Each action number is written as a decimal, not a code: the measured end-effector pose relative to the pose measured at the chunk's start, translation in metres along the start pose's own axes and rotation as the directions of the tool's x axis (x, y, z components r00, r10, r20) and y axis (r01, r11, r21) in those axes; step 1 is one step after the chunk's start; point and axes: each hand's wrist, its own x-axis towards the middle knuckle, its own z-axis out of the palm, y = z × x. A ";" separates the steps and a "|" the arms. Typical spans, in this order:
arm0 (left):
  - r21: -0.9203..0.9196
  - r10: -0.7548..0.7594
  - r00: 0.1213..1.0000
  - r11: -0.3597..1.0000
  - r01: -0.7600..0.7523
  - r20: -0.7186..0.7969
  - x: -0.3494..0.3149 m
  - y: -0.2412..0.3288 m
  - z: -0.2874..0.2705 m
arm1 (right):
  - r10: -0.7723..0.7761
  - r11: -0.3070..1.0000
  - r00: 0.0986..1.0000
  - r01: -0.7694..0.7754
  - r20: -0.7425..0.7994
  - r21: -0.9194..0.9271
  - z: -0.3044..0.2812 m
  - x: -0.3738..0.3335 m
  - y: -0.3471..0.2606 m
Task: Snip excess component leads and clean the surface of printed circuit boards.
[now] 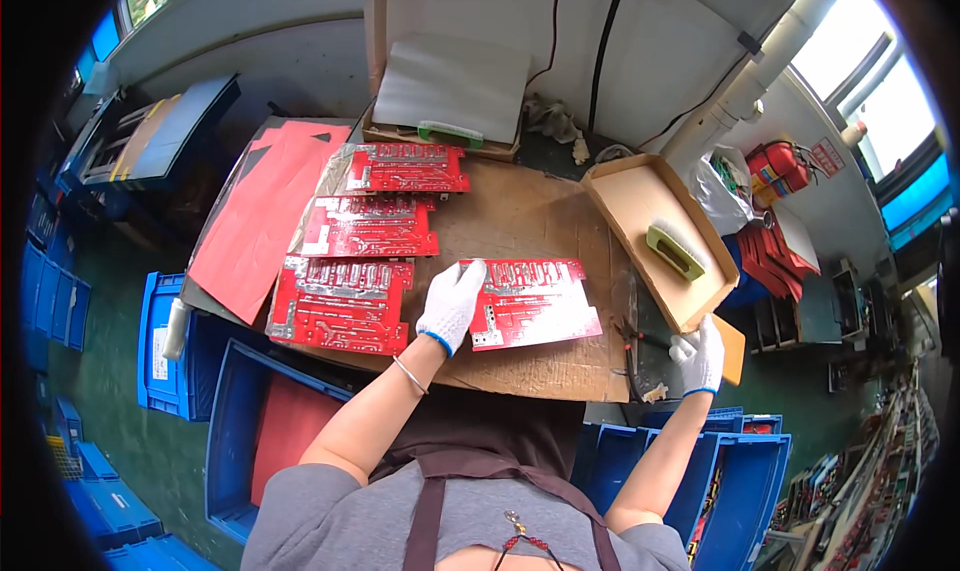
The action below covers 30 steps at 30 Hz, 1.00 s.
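From where I stand, the red circuit board (535,311) lies near the front of the cardboard-covered table (520,206), before the person's apron (490,466); it reaches out to the right from the left hand (453,303), its long axis running roughly across the person's body, left to right; the gloved fingers of that hand are closed over the board's left end, near its far corner, so the grip sits at one end and most of the board is out past it, toward the other hand; the left hand is plainly the nearer, touching the board, while the right hand (699,359) is well apart from it, beyond the pliers (629,349); the right fingers are partly curled near the close corner of a shallow cardboard tray (610,176) and beside a flat orange piece (736,349), but I can't tell whether they have hold of either; a green-handled brush (675,252) lies in that tray; on the far side of the left hand, three more red boards (345,306) lie in a slanting row, overlapping or nearly so.
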 end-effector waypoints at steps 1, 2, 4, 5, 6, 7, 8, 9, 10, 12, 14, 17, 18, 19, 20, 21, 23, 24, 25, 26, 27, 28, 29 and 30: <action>-0.005 -0.019 1.000 1.000 0.019 0.016 -0.001 0.001 0.001 | -0.007 0.996 1.000 0.007 0.008 0.084 0.005 -0.001 0.001; 0.000 -0.019 0.999 1.000 0.019 0.026 -0.001 0.000 0.001 | -0.016 0.985 1.000 0.015 0.006 0.172 0.007 -0.007 0.001; 0.065 0.039 0.999 0.997 -0.038 -0.011 0.000 -0.003 0.001 | -0.062 0.973 0.997 0.049 0.053 0.227 -0.006 0.002 0.013; 0.068 0.052 0.999 0.996 -0.051 -0.013 0.000 -0.004 0.001 | -0.091 0.986 0.995 0.084 0.045 0.144 0.000 -0.002 0.012; 0.162 0.087 0.996 0.983 -0.085 -0.008 0.004 -0.006 -0.001 | -0.122 0.991 0.992 0.119 0.036 0.062 0.001 -0.003 0.008; 0.139 0.086 0.996 0.987 -0.084 -0.010 0.006 -0.009 -0.003 | -0.215 0.968 0.977 0.212 -0.002 -0.136 -0.006 0.004 0.011; 0.119 0.079 0.997 0.990 -0.076 -0.018 0.006 -0.012 -0.005 | -0.289 0.929 0.949 0.247 -0.124 -0.274 0.011 -0.009 0.006; 0.084 0.060 0.998 0.995 -0.059 -0.008 0.004 -0.006 -0.002 | -0.252 0.935 0.958 0.205 -0.134 -0.290 0.013 -0.011 0.000; 0.050 0.057 0.998 0.997 -0.057 -0.009 0.000 0.001 0.001 | -0.212 0.939 0.966 0.160 -0.146 -0.304 0.010 -0.011 -0.005; -0.003 0.051 0.999 0.999 -0.051 0.006 0.001 0.002 0.002 | -0.162 0.957 0.973 0.196 0.167 -0.216 -0.016 0.014 0.012; -0.062 0.032 0.999 0.998 -0.031 0.006 0.004 -0.002 -0.001 | -0.009 0.998 0.991 0.000 0.136 0.061 0.003 0.007 0.001; -0.093 0.025 0.999 0.995 -0.022 0.028 0.006 -0.002 -0.001 | -0.064 0.997 0.990 0.058 0.126 0.052 0.002 0.011 0.005; -0.085 0.033 0.999 0.996 -0.030 0.032 0.008 -0.005 -0.003 | -0.061 0.998 0.994 0.059 0.086 0.029 0.006 0.010 0.004; -0.081 0.037 0.998 0.996 -0.033 0.054 0.010 -0.004 0.003 | -0.402 0.871 0.894 0.440 0.200 -0.218 -0.025 0.044 0.037; -0.073 0.038 0.998 0.997 -0.035 0.041 0.012 -0.008 -0.001 | -0.395 0.875 0.898 0.432 0.194 -0.217 -0.017 0.039 0.034; -0.068 0.033 0.998 0.997 -0.030 0.047 0.013 -0.009 -0.004 | -0.332 0.937 0.940 0.338 0.081 -0.082 0.000 0.025 0.023; -0.044 0.034 0.999 0.998 -0.033 0.022 0.012 -0.010 -0.004 | -0.251 0.965 0.967 0.253 -0.041 0.065 0.005 0.008 0.005; -0.049 0.045 0.999 0.998 -0.044 0.020 0.011 -0.009 -0.003 | -0.272 0.962 0.960 0.273 -0.063 0.002 0.002 0.005 0.000; -0.052 0.044 0.999 0.998 -0.043 0.024 0.010 -0.008 -0.002 | -0.293 0.956 0.953 0.288 -0.084 -0.063 -0.004 0.000 -0.002; -0.055 0.045 0.999 0.998 -0.043 0.028 0.010 -0.006 -0.001 | -0.292 0.956 0.951 0.287 -0.100 -0.063 -0.010 -0.005 -0.003; -0.073 0.034 0.999 0.997 -0.032 0.026 0.009 -0.005 0.000 | -0.335 0.942 0.934 0.332 -0.125 -0.044 -0.017 -0.011 -0.003; -0.090 0.021 0.999 0.996 -0.018 0.027 0.008 -0.005 0.000 | -0.376 0.926 0.914 0.376 -0.151 -0.029 -0.025 -0.017 -0.003; -0.112 0.013 0.999 0.994 -0.009 0.033 0.009 -0.006 -0.003 | -0.373 0.928 0.913 0.363 -0.167 -0.084 -0.037 -0.026 -0.004; -0.120 0.020 0.999 0.993 -0.017 0.029 0.008 -0.005 -0.003 | -0.369 0.929 0.911 0.359 -0.183 -0.088 -0.051 -0.038 -0.004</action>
